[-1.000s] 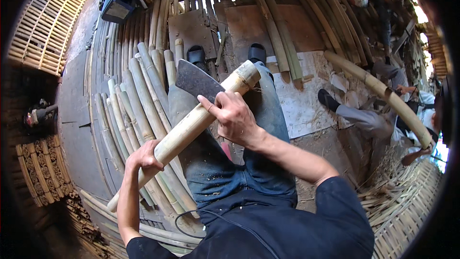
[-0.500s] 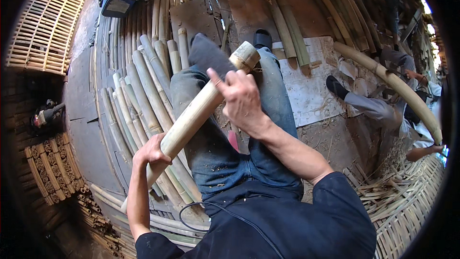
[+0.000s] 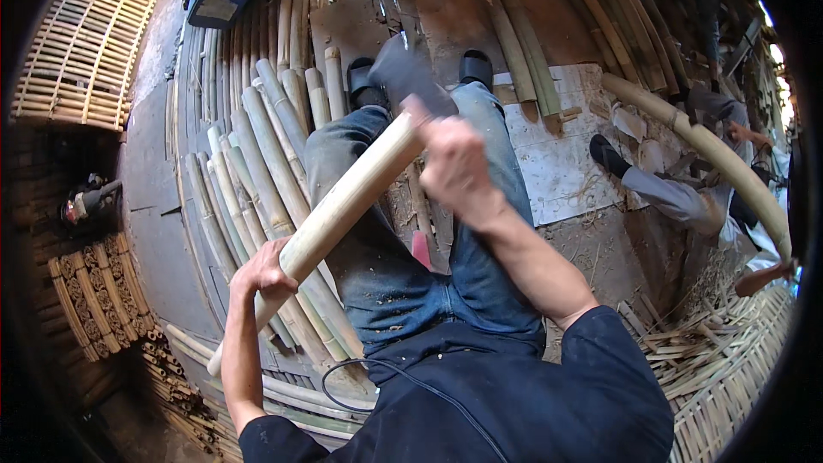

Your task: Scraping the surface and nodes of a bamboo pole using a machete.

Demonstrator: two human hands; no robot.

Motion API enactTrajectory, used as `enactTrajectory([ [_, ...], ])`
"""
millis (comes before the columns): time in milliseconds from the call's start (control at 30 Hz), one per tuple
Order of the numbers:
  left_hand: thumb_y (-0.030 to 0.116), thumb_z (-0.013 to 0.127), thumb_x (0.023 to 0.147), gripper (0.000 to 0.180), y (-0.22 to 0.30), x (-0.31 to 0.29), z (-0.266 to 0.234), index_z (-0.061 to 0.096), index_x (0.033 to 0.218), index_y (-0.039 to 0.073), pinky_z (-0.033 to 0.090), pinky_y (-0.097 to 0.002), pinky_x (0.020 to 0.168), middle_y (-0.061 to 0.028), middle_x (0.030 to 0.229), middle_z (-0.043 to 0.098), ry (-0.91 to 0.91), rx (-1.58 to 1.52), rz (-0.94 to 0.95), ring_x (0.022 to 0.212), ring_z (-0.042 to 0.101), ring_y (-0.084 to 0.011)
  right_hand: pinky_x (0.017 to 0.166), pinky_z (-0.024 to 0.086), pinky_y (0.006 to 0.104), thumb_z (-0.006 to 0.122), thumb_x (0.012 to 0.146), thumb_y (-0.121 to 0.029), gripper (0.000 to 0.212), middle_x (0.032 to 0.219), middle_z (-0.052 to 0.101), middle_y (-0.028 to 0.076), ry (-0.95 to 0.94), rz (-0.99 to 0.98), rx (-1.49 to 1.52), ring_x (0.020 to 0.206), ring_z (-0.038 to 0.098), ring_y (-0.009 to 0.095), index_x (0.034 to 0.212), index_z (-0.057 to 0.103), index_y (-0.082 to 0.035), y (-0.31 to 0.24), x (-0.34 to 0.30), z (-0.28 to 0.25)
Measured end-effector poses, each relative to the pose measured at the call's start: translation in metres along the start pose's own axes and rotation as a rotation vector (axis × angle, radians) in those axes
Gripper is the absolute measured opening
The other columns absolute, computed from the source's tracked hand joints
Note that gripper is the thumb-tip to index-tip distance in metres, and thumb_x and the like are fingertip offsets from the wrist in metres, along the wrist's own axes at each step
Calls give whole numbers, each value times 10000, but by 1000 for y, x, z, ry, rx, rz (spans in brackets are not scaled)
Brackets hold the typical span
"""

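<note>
A thick pale bamboo pole (image 3: 347,199) slants across my lap, from low on the left up to between my knees. My left hand (image 3: 262,271) is wrapped round its lower part. At its upper end my right hand (image 3: 459,163), smeared by motion, is closed on a cleaver; the handle is mostly hidden in the fist. The broad dark blade of the cleaver (image 3: 413,77) points away from me and to the left, just beyond the pole's upper end. Whether the blade touches the bamboo I cannot tell.
Several cut bamboo poles (image 3: 266,146) lie to the left of my legs. A dark blue container (image 3: 214,0) stands at the far left. At the right a co-worker's leg (image 3: 664,193) stretches beside a long bamboo pole (image 3: 711,146). Split strips (image 3: 686,351) lie near right.
The cleaver and my right hand have shifted rightward, with the blade swung to point farther away. My left hand still grips the pole, which has moved slightly. The pole's upper end is now hidden.
</note>
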State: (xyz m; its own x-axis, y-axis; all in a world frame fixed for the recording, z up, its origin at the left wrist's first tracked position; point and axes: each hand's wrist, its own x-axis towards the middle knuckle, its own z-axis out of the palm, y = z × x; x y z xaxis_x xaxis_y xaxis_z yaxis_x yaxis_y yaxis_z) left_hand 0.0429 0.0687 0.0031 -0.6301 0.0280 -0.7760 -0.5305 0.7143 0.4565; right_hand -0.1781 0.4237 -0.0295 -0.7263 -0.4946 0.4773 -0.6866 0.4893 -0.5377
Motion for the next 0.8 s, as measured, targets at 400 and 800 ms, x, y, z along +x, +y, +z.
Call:
enactTrajectory([
  [400,305,865,550,921,7,19,41,635,1385,-9,564,-509,972,-270,1094,752,440,80,304,1047,732,-468,572,476,365,551,674,116,902,646,451,94,203,328,184,541,489,226,1539,664,-112,-5,-17,-40],
  [800,296,912,527,805,10,12,18,705,1222,-52,579,-426,934,-195,1032,774,140,-143,69,981,749,-312,649,568,384,647,685,113,751,748,616,62,-12,37,511,661,625,236,1416,716,-44,-52,-49,-11],
])
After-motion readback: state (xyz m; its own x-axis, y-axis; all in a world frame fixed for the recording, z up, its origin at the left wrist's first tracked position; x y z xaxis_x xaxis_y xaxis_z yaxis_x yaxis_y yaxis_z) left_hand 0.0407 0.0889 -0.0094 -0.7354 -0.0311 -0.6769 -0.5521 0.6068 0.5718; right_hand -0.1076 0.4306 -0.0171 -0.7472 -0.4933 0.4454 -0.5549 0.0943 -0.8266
